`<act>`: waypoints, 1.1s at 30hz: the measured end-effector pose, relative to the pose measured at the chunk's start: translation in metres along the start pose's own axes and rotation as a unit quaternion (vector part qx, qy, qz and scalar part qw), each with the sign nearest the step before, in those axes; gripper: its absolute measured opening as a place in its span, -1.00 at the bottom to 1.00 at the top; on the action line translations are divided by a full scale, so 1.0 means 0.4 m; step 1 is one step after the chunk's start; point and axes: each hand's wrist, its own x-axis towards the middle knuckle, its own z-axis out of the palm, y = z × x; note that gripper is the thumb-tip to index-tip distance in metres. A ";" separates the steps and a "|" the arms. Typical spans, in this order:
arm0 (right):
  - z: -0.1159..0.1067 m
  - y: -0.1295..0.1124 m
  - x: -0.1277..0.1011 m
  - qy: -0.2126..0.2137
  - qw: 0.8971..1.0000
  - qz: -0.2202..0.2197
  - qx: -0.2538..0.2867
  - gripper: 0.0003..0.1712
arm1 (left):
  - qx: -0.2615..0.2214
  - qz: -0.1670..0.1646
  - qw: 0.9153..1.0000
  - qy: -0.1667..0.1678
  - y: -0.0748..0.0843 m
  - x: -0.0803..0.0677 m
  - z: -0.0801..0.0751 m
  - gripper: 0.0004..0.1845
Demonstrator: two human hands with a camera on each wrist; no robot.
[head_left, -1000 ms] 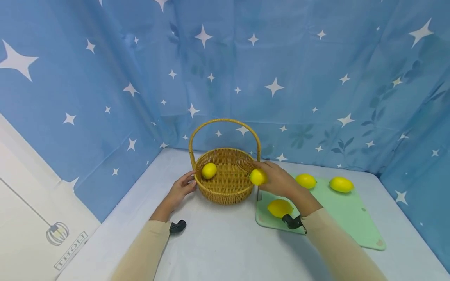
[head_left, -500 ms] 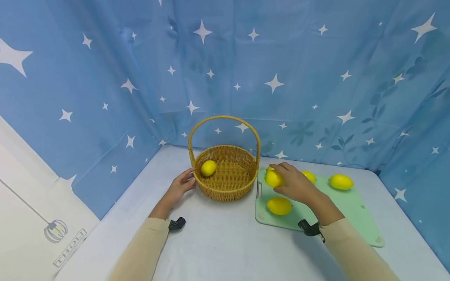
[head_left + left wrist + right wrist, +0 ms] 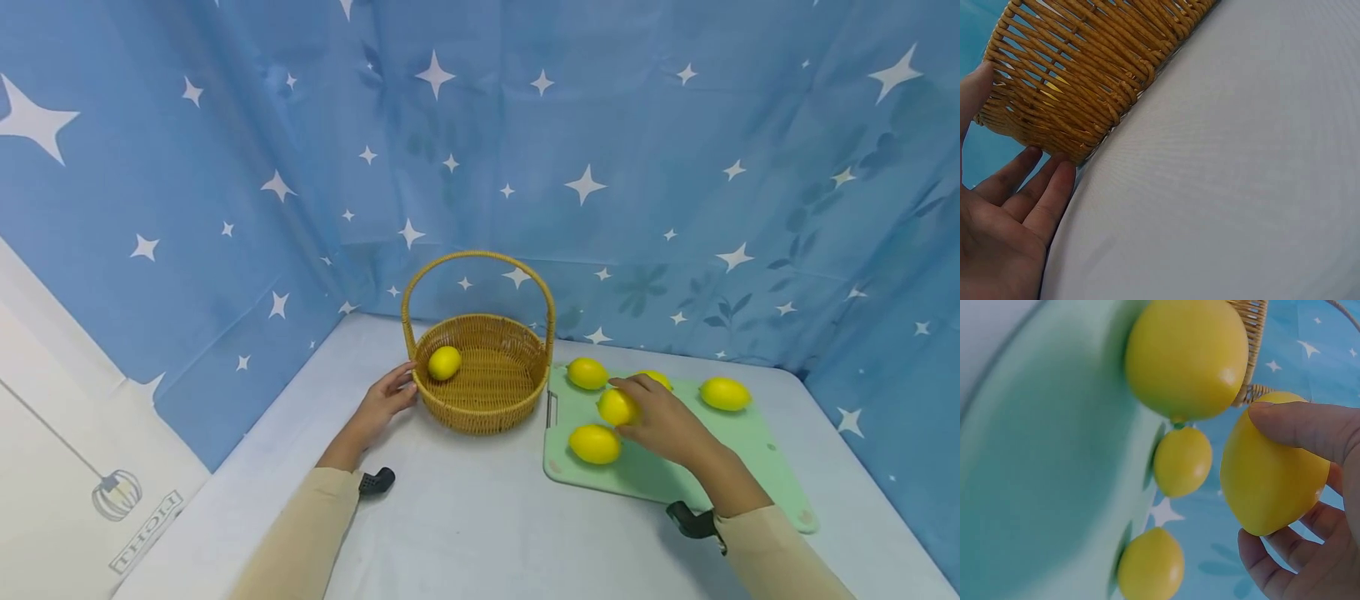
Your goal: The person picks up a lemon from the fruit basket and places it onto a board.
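My right hand (image 3: 663, 423) grips a yellow lemon (image 3: 617, 407) over the green cutting board (image 3: 720, 450). In the right wrist view the thumb lies across this lemon (image 3: 1275, 472) with the fingertips around its other side. Close by, one lemon (image 3: 595, 445) lies at the board's near left and another (image 3: 587, 373) at its far left. My left hand (image 3: 381, 408) rests against the left side of the wicker basket (image 3: 483, 421). The left wrist view shows its extended fingers (image 3: 1050, 197) at the basket's woven wall (image 3: 1094, 53). A single lemon (image 3: 445, 363) lies inside, to the left.
A lemon (image 3: 725, 394) lies at the board's far right. One more lemon (image 3: 657, 378) is partly hidden behind my right hand. The basket's tall arched handle (image 3: 477, 253) stands upright. A blue star-patterned curtain (image 3: 637, 208) hangs behind the white table (image 3: 465, 525).
My right hand has carried its lemon from the basket's right rim rightward over the cutting board, uncovering the far-left lemon. My left hand stays at the basket.
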 end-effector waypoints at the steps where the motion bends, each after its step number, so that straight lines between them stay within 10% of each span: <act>1: 0.001 0.004 -0.007 0.001 1.000 0.002 0.000 -0.21 | 0.001 -0.002 1.000 0.000 0.001 -0.001 0.000 -0.36; 33: 0.016 0.099 -0.131 -0.032 0.997 0.056 -0.044 -0.29 | 0.001 -0.015 1.000 0.007 0.012 -0.004 0.004 -0.39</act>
